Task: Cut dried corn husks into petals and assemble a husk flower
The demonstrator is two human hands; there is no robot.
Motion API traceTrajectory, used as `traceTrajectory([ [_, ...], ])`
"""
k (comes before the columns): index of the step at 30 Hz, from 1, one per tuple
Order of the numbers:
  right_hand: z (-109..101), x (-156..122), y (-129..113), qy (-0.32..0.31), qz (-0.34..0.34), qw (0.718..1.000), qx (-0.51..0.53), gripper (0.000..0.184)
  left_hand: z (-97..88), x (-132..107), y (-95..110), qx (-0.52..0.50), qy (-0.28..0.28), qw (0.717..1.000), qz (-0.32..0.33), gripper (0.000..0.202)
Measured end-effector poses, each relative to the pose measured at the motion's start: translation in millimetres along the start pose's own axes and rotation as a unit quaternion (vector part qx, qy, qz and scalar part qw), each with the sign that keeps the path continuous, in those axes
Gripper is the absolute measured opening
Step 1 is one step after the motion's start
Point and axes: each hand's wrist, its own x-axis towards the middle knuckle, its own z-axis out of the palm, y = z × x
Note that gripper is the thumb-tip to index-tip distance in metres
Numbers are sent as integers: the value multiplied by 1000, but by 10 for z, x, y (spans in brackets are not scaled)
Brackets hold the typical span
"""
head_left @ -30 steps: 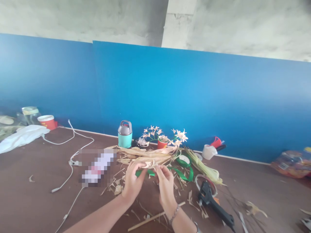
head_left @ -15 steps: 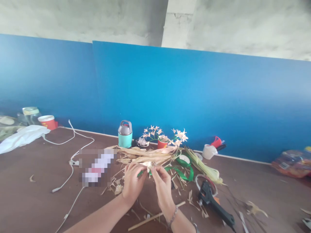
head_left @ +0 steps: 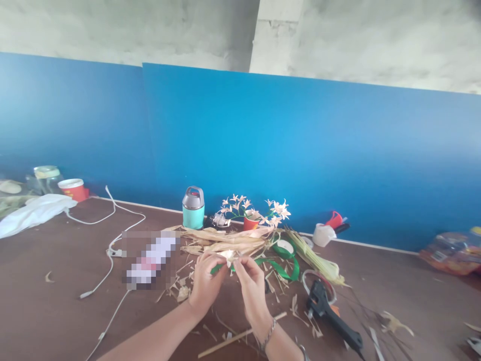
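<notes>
Both hands meet above the middle of the table, around a small cream husk flower (head_left: 229, 256). My left hand (head_left: 208, 281) pinches the flower from the left, its fingers curled. My right hand (head_left: 251, 283) closes thumb and fingertips on the flower's right side; a bracelet circles that wrist. Part of the flower is hidden by the fingertips. Just beyond the hands lie dried corn husks (head_left: 225, 243). Green ribbon (head_left: 287, 271) loops out to the right from its roll, and a bit of green shows under the left fingers.
A black glue gun (head_left: 334, 321) lies right of my hands, near a ring-shaped roll. Finished-looking flowers (head_left: 278, 213) stand in a red cup (head_left: 251, 220) beside a turquoise flask (head_left: 193, 213). White cables (head_left: 112, 250) cross the left side. Husk scraps and a thin stick (head_left: 225, 344) lie nearby.
Very little differs. Both hands stay pinched at the flower, with only a slight shift of the left fingers.
</notes>
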Motion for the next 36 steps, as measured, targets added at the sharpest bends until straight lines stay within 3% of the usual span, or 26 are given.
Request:
traceTrajectory([
  [11,9,9,-72,-23,3,1000,11,19,18,-11,-40,-110,-5,993,-41,12],
  [21,-6,22,-38,-29,-1,1000,6,14,-20,21,31,-117,-8,992,-41,16],
  [25,-15,-19,-72,-5,-101,990,-100,8,-15,29,7,-102,25,994,-35,13],
  [29,-39,-44,-56,-22,-234,937,-257,4,-3,18,-29,-80,26,996,-21,11],
  [36,-43,-39,-24,-16,-296,906,-303,9,12,-4,-30,-24,32,999,29,15],
])
